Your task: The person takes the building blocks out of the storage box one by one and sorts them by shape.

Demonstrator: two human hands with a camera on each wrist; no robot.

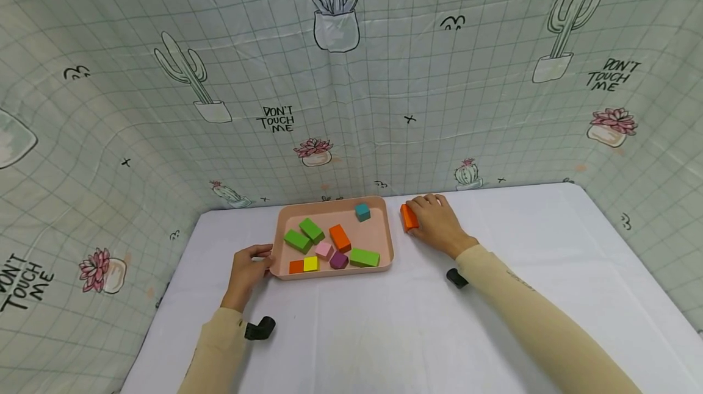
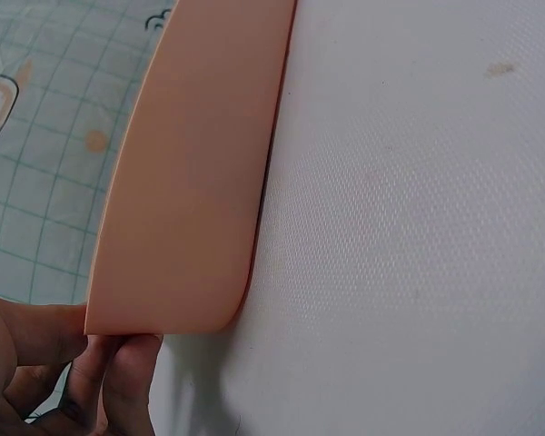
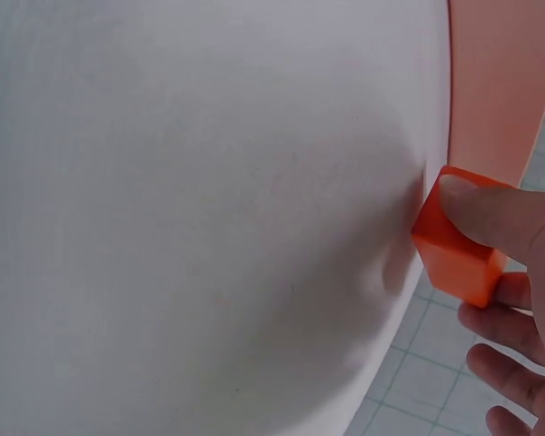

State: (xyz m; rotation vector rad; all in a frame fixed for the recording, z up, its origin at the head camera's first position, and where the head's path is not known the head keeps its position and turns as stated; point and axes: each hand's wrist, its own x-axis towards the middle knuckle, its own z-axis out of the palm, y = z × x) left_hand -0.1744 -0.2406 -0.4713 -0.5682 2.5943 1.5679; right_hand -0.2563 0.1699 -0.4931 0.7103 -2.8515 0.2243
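Note:
A pink tray [image 1: 364, 233] on the white table carries several coloured blocks. My left hand [image 1: 247, 272] holds the tray at its left end; in the left wrist view the thumb and curled fingers [image 2: 132, 381] grip its edge by a corner. Just right of the tray, my right hand [image 1: 436, 223] pinches an orange block [image 1: 409, 218]. The right wrist view shows the thumb on one face of that orange block [image 3: 456, 259] and a finger against the opposite side. Whether the block touches the table cannot be told.
Inside the tray lie green blocks [image 1: 365, 257], an orange block [image 1: 340, 238], a teal cube [image 1: 362, 212], a yellow cube [image 1: 310, 264], a pink cube [image 1: 324, 250], a purple block [image 1: 338, 260] and a small orange block [image 1: 296, 267]. A patterned curtain [image 1: 373, 89] hangs behind the table [image 1: 351, 333].

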